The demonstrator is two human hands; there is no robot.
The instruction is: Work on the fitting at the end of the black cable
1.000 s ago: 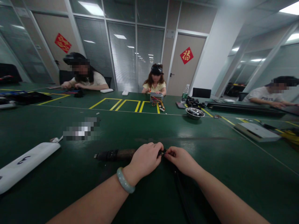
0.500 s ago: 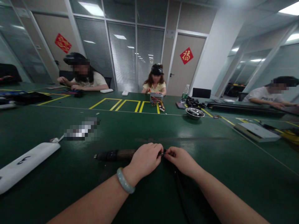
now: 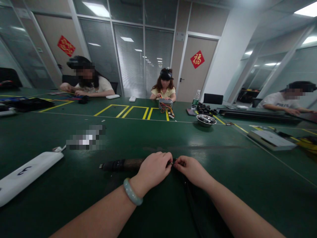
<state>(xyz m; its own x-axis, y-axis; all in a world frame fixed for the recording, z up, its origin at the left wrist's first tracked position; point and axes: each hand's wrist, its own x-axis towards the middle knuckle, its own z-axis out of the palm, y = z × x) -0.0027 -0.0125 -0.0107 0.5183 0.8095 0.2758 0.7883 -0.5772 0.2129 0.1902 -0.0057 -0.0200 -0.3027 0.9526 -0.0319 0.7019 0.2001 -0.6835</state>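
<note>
A long dark cylindrical tool (image 3: 132, 164) with a brown grip and a narrow metal tip lies on the green table (image 3: 119, 211), tip to the left. My left hand (image 3: 156, 168), with a pale green bangle (image 3: 132, 192) on the wrist, is closed over its right end. Close beside it, my right hand (image 3: 189, 167) pinches with thumb and fingertips at a small brass-coloured part (image 3: 171, 163) between the hands. What exactly the right fingers hold is too small to make out. A black cable or hose (image 3: 189, 198) runs from under the right hand toward me.
To the left lie a white elongated case (image 3: 32, 175) and a blurred-out item (image 3: 86, 137). Farther back are a metal bowl (image 3: 206, 121) of small parts, a bottle (image 3: 196, 98), a grey box with wires (image 3: 165, 104), and a flat silver box (image 3: 271, 140). Several people sit around the table.
Both hands and the dark cylindrical tool hold almost the same place. The whole view has shifted very slightly.
</note>
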